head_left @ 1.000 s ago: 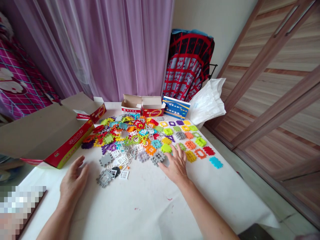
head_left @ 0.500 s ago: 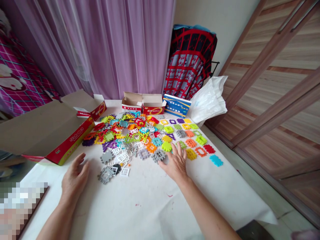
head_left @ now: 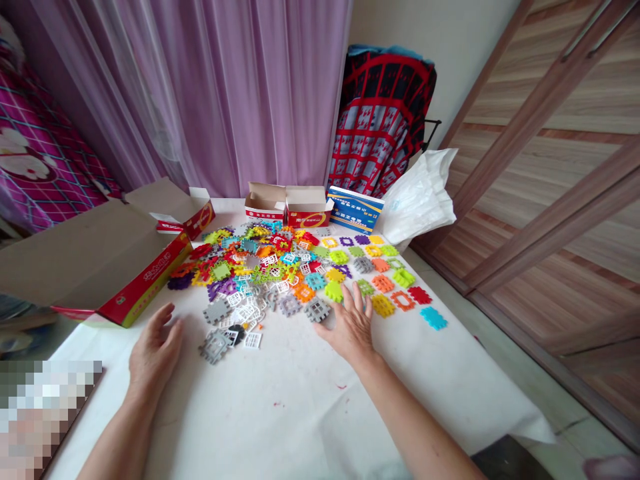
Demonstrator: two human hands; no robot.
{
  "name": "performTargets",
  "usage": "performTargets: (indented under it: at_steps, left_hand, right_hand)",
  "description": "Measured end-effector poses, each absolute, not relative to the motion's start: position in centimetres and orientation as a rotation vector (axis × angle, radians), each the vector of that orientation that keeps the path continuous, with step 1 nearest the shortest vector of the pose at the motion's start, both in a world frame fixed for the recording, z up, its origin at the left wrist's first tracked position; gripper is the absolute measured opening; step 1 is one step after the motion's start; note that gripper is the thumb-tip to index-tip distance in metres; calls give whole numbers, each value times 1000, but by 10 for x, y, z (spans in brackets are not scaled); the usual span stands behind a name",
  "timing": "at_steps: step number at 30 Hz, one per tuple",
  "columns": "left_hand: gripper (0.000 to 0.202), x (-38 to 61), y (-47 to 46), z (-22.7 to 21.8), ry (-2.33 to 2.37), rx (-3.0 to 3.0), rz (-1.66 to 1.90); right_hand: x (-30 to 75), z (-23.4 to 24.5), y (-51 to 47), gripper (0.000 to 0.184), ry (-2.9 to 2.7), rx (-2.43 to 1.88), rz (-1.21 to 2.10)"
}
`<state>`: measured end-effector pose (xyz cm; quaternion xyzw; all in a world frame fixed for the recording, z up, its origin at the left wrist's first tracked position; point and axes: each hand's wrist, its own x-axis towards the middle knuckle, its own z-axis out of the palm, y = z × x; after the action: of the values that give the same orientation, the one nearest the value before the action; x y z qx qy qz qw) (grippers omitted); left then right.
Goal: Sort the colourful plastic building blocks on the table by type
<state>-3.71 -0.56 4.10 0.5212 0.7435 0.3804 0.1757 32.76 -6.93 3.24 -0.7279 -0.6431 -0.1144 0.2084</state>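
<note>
A heap of colourful square plastic building tiles (head_left: 280,270) covers the far half of the white table (head_left: 280,407). My right hand (head_left: 350,327) lies flat on the table with fingers spread, beside a grey tile (head_left: 318,310) and a green tile (head_left: 365,287). My left hand (head_left: 154,353) rests palm down and open, holding nothing, left of another grey tile (head_left: 214,346). To the right, single tiles lie spread in rows, ending with a light blue tile (head_left: 433,318).
An open red-edged cardboard box (head_left: 100,260) sits at the left. Two small open boxes (head_left: 287,205), a blue box (head_left: 355,210) and a white plastic bag (head_left: 420,197) line the far edge. Purple curtains hang behind. A wooden wardrobe stands on the right.
Both hands have stayed almost where they were. The view has shifted slightly, so the table contents sit a little higher in the picture.
</note>
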Motion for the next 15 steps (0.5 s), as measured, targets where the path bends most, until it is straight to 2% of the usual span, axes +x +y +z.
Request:
performTargets:
  at_steps: [3,9,15]
  left_hand:
    - [58,-37,-5,42,2114,1473,1052]
    - [57,-38,-5,41,2102,1491,1082]
    - [58,-39,-5,41,2101,1490,1076]
  right_hand:
    - [326,33,-67,49,-1796,-2046,-295]
    - [324,32,-65,35,-1765,-2032,-312]
    - [335,31,-73,34,-1727,-2033,-374]
